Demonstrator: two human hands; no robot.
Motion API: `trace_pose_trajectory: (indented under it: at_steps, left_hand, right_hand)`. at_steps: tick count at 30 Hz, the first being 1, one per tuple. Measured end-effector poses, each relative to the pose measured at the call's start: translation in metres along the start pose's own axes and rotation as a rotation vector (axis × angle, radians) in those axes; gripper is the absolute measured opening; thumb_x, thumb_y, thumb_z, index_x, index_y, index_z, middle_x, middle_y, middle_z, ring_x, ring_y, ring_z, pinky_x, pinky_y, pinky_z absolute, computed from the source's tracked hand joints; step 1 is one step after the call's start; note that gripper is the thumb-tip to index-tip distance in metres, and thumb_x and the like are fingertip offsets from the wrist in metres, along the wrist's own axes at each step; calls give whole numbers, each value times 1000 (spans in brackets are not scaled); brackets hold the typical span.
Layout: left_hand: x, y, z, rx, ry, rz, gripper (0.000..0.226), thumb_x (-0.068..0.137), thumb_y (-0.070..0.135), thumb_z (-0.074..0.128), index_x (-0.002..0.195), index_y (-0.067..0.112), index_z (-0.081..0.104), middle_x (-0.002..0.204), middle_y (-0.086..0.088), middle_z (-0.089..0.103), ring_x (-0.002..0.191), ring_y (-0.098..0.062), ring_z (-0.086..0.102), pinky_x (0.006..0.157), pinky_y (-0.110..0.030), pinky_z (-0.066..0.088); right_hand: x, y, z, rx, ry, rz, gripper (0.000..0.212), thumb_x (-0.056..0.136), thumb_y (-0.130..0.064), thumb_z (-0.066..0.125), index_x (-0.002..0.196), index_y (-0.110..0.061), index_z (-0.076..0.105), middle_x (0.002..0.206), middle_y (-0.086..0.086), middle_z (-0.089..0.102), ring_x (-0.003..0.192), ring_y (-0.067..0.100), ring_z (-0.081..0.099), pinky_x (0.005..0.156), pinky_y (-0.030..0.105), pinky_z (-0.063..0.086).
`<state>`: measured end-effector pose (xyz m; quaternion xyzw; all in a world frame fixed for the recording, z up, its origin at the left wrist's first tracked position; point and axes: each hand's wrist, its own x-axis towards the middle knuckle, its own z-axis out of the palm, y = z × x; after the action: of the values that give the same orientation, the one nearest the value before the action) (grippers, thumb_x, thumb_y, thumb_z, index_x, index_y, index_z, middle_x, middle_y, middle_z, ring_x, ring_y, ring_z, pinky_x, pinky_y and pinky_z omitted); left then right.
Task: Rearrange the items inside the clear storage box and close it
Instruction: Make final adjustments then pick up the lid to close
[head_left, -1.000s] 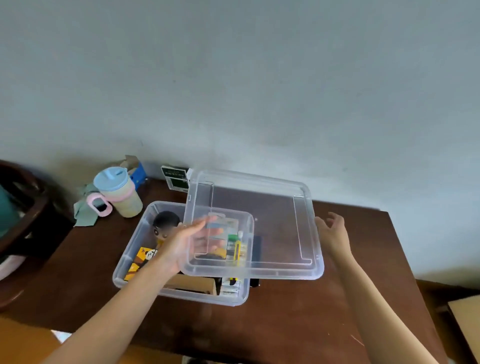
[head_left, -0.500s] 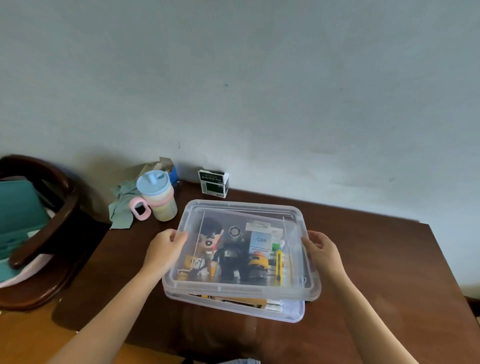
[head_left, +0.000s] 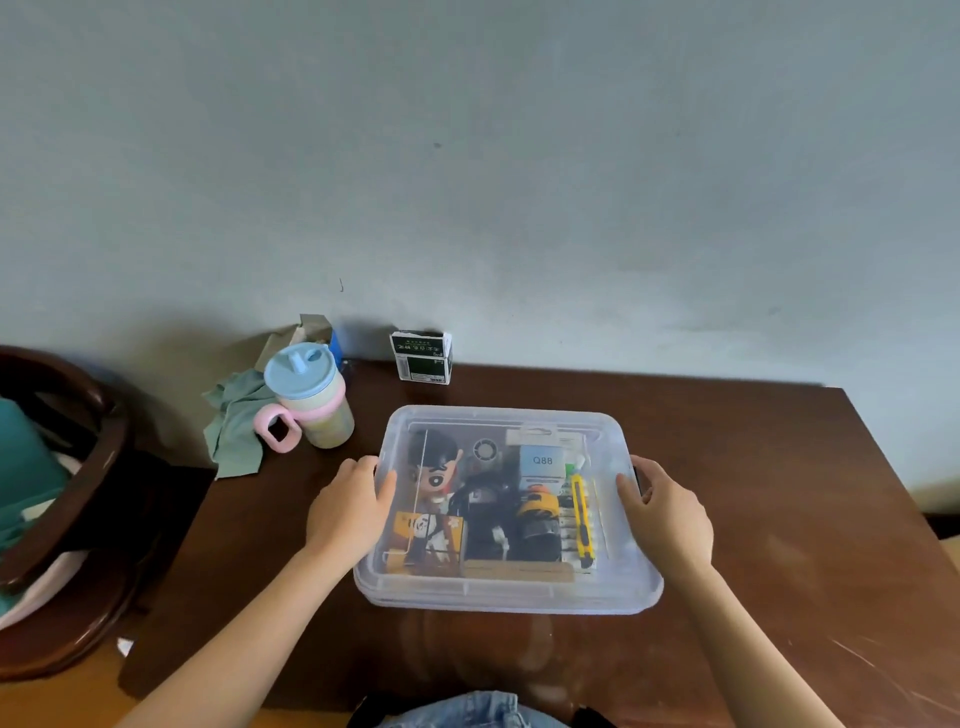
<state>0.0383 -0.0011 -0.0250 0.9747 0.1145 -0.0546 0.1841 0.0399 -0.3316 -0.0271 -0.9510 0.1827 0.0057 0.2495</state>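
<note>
Between the two hands the clear lid (head_left: 506, 512) is lying on the storage box (head_left: 511, 603); left hand (head_left: 347, 506) and right hand (head_left: 667, 514) are gripping its side edges, thumbs on top, remaining fingers curling underneath, hidden; contents are blurring through plastic

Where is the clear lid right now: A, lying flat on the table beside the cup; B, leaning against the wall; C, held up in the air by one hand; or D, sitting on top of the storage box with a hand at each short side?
D: the clear lid covers the storage box, with the left hand and right hand at its two short sides.
</note>
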Motion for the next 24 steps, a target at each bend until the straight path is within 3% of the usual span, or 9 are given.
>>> trace_pose_trajectory:
  at_steps: [5, 10, 12, 13, 15, 16, 19, 21, 24]
  left_hand:
    - [-2, 1, 3, 162, 7, 43, 38, 102, 40, 28, 123, 16, 49, 95, 2, 46, 74, -19, 56, 53, -25, 33]
    - [2, -3, 4, 182, -71, 22, 39, 101, 41, 29, 115, 15, 54, 92, 4, 44, 63, -9, 45, 51, -22, 32]
    - [12, -3, -1, 166, -126, 24, 39, 100, 42, 35, 118, 14, 55, 104, 0, 47, 78, -15, 54, 63, -27, 43]
    - [18, -2, -3, 164, -147, 40, 41, 99, 41, 39, 128, 13, 50, 118, -4, 47, 95, -19, 56, 73, -30, 47]
    - [28, 2, -5, 136, -142, 101, 58, 98, 38, 45, 147, 13, 26, 145, -8, 33, 128, -24, 42, 94, -36, 45]
    - [33, 6, -4, 98, -117, 146, 62, 98, 36, 45, 150, 13, 18, 153, -8, 23, 137, -24, 31, 101, -39, 41]
    - [43, 20, 5, 68, -60, 253, 61, 101, 40, 32, 152, 14, 11, 161, -2, 4, 147, -20, 8, 115, -40, 24]
    - [47, 24, 15, 95, -68, 265, 62, 101, 44, 24, 153, 15, 6, 161, 0, -2, 148, -19, 1, 119, -41, 16]
    - [46, 21, 27, 91, -29, 274, 64, 100, 45, 24, 153, 15, 7, 161, -1, 1, 148, -21, 3, 119, -43, 16]
  right_hand:
    - [-2, 2, 1, -82, 33, -39, 30, 92, -43, 47, 119, -38, 57, 63, -18, 52, 57, 4, 51, 45, 20, 31]
    - [-1, 5, 7, -35, 50, -38, 25, 89, -37, 51, 112, -37, 63, 72, -14, 56, 62, 5, 52, 48, 21, 31]
    - [6, 3, 7, -53, 39, -22, 28, 87, -34, 55, 114, -32, 63, 92, -9, 56, 78, 12, 56, 55, 24, 37]
    - [11, 0, 7, -63, 34, -28, 34, 86, -31, 57, 120, -29, 60, 105, -5, 56, 93, 16, 55, 62, 26, 41]
    - [22, -8, 8, -57, 36, -86, 49, 88, -30, 58, 135, -24, 48, 135, -1, 47, 123, 20, 42, 82, 35, 46]
    - [28, -12, 10, -49, 36, -131, 54, 91, -33, 55, 142, -21, 40, 146, -1, 38, 133, 21, 33, 97, 38, 41]
    - [38, -19, 22, -91, -41, -234, 62, 98, -45, 39, 151, -20, 20, 158, -5, 17, 146, 17, 11, 117, 37, 14]
    - [39, -16, 30, -108, -93, -257, 64, 98, -51, 30, 152, -23, 12, 159, -7, 10, 147, 15, 5, 119, 39, 10]
    - [38, -12, 37, -99, -89, -258, 66, 95, -57, 21, 152, -26, 7, 159, -11, 5, 147, 14, 2, 120, 40, 9]
